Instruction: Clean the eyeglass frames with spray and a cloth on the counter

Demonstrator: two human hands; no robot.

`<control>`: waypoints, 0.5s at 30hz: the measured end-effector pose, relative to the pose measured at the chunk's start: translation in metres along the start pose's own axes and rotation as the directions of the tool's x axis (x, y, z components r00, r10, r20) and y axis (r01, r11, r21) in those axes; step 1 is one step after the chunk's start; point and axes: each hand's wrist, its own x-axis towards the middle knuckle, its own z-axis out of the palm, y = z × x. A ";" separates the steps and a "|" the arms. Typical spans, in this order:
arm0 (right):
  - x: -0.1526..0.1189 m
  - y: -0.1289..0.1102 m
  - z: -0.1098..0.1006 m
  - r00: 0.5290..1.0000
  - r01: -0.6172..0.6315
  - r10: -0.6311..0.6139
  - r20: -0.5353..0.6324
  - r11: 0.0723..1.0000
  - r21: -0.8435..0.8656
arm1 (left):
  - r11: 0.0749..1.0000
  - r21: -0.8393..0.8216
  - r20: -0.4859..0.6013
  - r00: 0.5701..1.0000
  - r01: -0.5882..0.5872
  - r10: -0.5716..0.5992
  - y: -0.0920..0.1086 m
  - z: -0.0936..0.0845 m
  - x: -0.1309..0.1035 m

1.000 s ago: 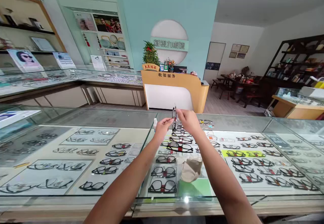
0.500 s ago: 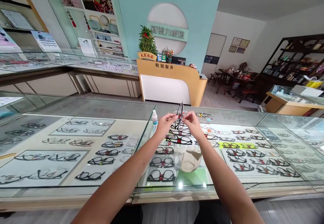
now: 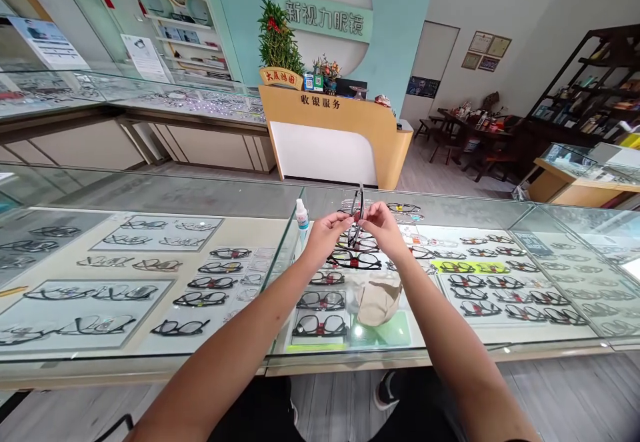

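Note:
A dark pair of eyeglasses (image 3: 357, 219) is held up edge-on over the glass counter, between my two hands. My left hand (image 3: 330, 232) pinches it from the left, and my right hand (image 3: 383, 229) grips it from the right, fingers closed. Beside my left hand a white bottle with a blue label (image 3: 302, 215) stands upright on the glass. Below my hands a crumpled beige cloth (image 3: 379, 299) lies on the counter. Rows of black glasses (image 3: 320, 325) show under the glass; some have red tags at the bridge.
The glass display counter (image 3: 280, 361) runs across in front of me, with more glasses on trays (image 3: 107, 312) to the left and right. Beyond stands a wooden cashier desk (image 3: 323, 105) with a potted plant (image 3: 280, 39). A dark table (image 3: 475, 125) is at the back right.
The view has tilted down, so the floor and a shoe now show below the counter. Both hands still hold the eyeglasses, in nearly the same pose.

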 end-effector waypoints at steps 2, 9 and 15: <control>0.001 -0.001 -0.001 1.000 0.004 -0.004 0.023 1.000 0.020 | 1.000 0.002 0.007 1.000 -0.006 0.006 0.000 0.000 0.000; 0.001 0.001 -0.004 0.999 -0.024 0.022 0.038 0.999 0.044 | 1.000 0.014 0.015 1.000 -0.006 0.006 0.001 -0.001 -0.001; 0.002 0.001 -0.004 0.999 -0.028 0.027 0.022 0.999 0.046 | 1.000 0.015 0.027 1.000 -0.004 0.003 0.004 -0.002 -0.002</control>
